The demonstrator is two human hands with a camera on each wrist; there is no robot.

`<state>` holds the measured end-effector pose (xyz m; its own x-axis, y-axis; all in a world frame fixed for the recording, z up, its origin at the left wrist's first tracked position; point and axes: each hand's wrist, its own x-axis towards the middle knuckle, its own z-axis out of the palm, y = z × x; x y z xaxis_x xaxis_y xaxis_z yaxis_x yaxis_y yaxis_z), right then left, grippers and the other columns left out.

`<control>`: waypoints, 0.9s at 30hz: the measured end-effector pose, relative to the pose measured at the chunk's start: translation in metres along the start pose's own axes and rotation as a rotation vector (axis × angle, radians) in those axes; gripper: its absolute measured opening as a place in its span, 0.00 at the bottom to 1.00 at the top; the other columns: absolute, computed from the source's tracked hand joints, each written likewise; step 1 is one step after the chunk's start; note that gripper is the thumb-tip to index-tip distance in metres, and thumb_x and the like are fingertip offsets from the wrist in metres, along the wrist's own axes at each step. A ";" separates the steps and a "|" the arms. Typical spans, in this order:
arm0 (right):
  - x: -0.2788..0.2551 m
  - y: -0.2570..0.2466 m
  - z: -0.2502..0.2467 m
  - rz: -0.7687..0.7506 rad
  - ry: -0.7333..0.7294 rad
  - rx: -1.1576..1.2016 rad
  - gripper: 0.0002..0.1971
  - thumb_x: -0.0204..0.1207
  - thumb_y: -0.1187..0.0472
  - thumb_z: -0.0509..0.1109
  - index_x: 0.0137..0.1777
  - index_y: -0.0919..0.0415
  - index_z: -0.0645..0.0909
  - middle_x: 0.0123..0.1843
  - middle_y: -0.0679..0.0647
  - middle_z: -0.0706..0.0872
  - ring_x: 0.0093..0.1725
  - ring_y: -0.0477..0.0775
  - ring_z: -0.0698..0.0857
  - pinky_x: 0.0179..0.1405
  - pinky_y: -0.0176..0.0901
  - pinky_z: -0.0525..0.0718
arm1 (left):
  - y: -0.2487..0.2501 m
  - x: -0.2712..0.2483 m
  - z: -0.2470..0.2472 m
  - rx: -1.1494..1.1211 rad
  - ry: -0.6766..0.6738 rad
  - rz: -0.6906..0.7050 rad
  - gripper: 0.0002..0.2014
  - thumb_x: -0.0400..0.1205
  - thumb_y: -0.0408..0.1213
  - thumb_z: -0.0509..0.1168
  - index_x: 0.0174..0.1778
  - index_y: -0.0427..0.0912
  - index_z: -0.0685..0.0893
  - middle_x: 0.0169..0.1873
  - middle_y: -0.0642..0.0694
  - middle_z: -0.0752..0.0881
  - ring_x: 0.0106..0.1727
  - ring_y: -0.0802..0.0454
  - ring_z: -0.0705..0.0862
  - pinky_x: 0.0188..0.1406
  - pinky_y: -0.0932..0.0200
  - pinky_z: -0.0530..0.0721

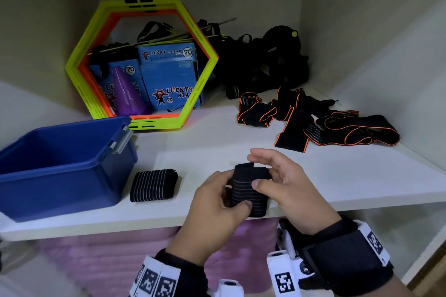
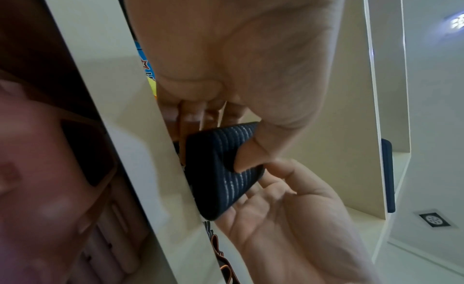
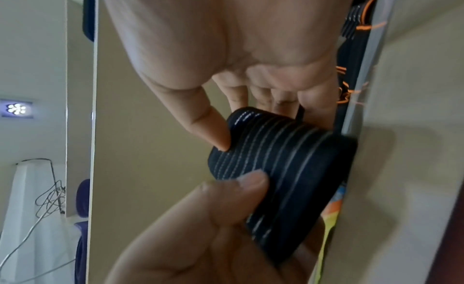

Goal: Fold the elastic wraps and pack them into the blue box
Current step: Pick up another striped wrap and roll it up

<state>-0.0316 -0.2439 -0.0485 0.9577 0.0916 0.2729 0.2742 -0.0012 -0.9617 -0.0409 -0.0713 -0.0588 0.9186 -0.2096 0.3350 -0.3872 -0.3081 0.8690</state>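
The white shelf (image 1: 217,147) carries everything, and at its near left stands the blue box (image 1: 60,164), open-topped with nothing visible inside, probably parked there so finished wraps can drop straight in. Behind it, at the far left, a stack of hexagonal agility rings (image 1: 79,62) leans upright around three blue "Lucky Star" packs (image 1: 169,77) and one purple cone (image 1: 125,94). At the far right lies a tangled heap of orange-edged wraps (image 1: 313,120), too knotted to count, seemingly waiting their turn. One folded wrap (image 1: 153,185) lies flat just beside the box, done but not packed. A second, the striped wrap (image 1: 249,188), is held off the shelf's near edge between both hands: the left hand (image 1: 217,207) pinches its lower part with thumb on the front and fingers (image 2: 191,113) curled behind, and the right hand (image 1: 284,188) presses its thumb on the front, fingers (image 1: 260,155) curled over the top, I'd guess to tighten the last fold.
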 end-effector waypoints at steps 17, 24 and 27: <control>0.011 0.007 0.013 0.046 0.177 -0.752 0.09 0.75 0.50 0.75 0.47 0.52 0.80 0.45 0.49 0.83 0.43 0.49 0.84 0.46 0.45 0.83 | -0.017 0.007 -0.005 0.584 0.332 0.128 0.09 0.81 0.41 0.72 0.39 0.52 0.79 0.35 0.57 0.78 0.37 0.63 0.78 0.38 0.75 0.71; 0.023 0.008 0.061 -0.024 0.081 -0.780 0.14 0.78 0.59 0.72 0.63 0.56 0.84 0.59 0.53 0.84 0.57 0.51 0.85 0.56 0.37 0.77 | -0.030 -0.021 -0.042 0.648 0.398 0.091 0.07 0.83 0.39 0.67 0.55 0.45 0.87 0.48 0.52 0.85 0.48 0.56 0.81 0.50 0.66 0.76; 0.025 0.009 0.081 -0.020 0.051 -0.767 0.17 0.79 0.59 0.71 0.67 0.57 0.82 0.63 0.53 0.82 0.61 0.52 0.83 0.60 0.37 0.76 | -0.034 -0.030 -0.057 0.691 0.362 0.042 0.13 0.81 0.41 0.63 0.59 0.45 0.87 0.57 0.50 0.88 0.55 0.50 0.84 0.57 0.60 0.77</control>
<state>-0.0126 -0.1611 -0.0520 0.9495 0.0529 0.3093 0.2581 -0.6922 -0.6740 -0.0506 -0.0019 -0.0778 0.8248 0.0458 0.5636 -0.2741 -0.8394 0.4693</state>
